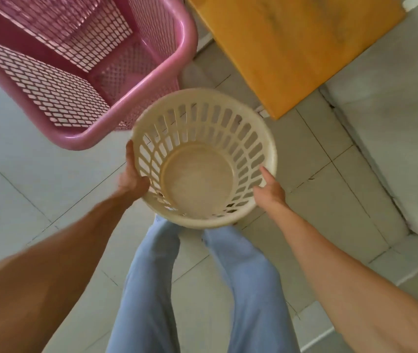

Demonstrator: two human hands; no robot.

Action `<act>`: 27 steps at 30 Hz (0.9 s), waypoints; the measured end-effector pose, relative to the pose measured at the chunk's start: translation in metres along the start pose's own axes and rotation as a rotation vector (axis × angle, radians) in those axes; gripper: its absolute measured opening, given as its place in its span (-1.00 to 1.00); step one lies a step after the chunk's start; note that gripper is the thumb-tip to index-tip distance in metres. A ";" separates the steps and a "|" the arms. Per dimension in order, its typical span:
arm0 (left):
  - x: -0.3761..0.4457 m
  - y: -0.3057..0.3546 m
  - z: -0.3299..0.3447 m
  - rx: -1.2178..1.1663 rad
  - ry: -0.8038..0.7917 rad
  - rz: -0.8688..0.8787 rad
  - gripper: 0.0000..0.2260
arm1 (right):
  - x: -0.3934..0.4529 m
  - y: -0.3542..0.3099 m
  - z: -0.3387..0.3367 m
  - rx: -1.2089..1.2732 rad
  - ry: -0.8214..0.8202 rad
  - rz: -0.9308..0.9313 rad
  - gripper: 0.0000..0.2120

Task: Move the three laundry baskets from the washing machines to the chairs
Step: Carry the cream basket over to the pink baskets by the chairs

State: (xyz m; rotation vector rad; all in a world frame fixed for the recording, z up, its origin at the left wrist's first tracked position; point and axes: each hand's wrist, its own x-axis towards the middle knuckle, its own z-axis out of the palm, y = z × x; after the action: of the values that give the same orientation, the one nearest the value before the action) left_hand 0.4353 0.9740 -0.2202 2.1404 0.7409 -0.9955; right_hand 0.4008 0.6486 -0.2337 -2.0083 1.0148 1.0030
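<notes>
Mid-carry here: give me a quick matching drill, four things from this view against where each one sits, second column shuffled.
Things:
1. cream round basket
2. pink basket
3. wooden surface
4. left hand

Places:
A. top right of the view
B. on the round basket's left rim
C. top left, beside the round basket
D. centre, held between both hands above the tiled floor

Pairs: 1-D, 2-C, 3-A, 4-B. The right hand grips the opposite rim.

Cream basket (204, 159) between both hands
</notes>
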 end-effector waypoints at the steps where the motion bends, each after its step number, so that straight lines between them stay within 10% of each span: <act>1: 0.011 -0.007 0.005 0.011 0.026 0.017 -0.07 | 0.010 0.002 0.008 -0.011 -0.006 -0.014 -0.31; 7: 0.058 -0.042 0.037 0.097 0.161 0.042 -0.09 | 0.062 0.016 0.050 -0.096 0.047 -0.029 -0.35; 27: 0.091 -0.047 0.031 0.020 -0.114 0.121 0.00 | 0.097 -0.017 0.060 -0.300 -0.090 0.041 -0.30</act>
State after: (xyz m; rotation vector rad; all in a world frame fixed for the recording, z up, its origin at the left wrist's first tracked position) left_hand 0.4382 0.9991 -0.3239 2.0996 0.5418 -1.0538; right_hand 0.4341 0.6721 -0.3413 -2.1639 0.9039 1.3205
